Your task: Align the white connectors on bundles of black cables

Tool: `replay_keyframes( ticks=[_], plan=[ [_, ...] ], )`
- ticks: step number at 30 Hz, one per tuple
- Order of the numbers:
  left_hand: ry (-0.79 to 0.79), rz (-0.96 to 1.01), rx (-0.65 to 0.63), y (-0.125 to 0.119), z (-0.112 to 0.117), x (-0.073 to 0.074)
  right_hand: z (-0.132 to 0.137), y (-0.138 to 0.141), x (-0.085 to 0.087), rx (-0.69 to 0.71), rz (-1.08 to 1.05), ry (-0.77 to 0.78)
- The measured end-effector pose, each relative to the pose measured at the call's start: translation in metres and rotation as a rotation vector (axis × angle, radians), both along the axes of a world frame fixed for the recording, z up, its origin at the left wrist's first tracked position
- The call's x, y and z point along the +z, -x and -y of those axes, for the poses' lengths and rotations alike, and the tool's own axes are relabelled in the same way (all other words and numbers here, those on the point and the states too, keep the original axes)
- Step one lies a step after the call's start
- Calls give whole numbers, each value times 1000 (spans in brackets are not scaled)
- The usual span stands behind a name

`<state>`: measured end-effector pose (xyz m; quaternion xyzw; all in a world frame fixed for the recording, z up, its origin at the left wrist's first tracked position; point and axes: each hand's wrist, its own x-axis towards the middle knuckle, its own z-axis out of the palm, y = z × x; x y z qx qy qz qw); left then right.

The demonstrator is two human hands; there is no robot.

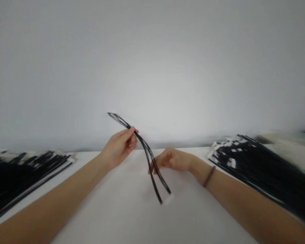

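I hold a thin black cable (pixel 145 149), folded into a long loop, above the white table (pixel 122 210). My left hand (pixel 120 145) pinches it near the upper folded end, which points up and left. My right hand (pixel 173 159) is closed around the strands lower down. The two free ends hang down toward the table, and small white tips show at the bottom end. A dark band sits on my right wrist.
A pile of black cables with white tags (pixel 256 162) lies on the right of the table. Another dark pile (pixel 22 173) lies on the left. A plain pale wall (pixel 152 67) rises right behind the table.
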<state>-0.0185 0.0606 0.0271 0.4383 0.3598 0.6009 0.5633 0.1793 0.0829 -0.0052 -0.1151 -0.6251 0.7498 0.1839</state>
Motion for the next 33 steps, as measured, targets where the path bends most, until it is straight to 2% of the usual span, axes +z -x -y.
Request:
replay_keyframes(
  ticks=[5,8,11,13,16,19,21,26,33],
  plan=[
    [40,-572,-267,-31,21,-24,-7,13,-9,-531,-172,300],
    [5,-817,-259,-43,32,-31,-8,20,-13,-664,-195,249],
    [-23,-880,-194,-47,34,-33,-5,23,-14,-725,-152,137],
    [-28,-835,-117,-47,32,-33,-2,22,-14,-707,-136,74],
    [15,-547,16,-42,26,-33,1,20,-13,-595,-150,-54],
    [24,-281,27,-37,21,-35,4,18,-12,-554,-158,-134],
    [4,-241,27,-34,19,-37,5,18,-12,-586,-150,-141],
    [-9,-279,39,-33,17,-43,3,19,-14,-623,-96,-165],
    [-5,-174,-15,-33,17,-39,4,18,-12,-577,-68,-210]
  ],
)
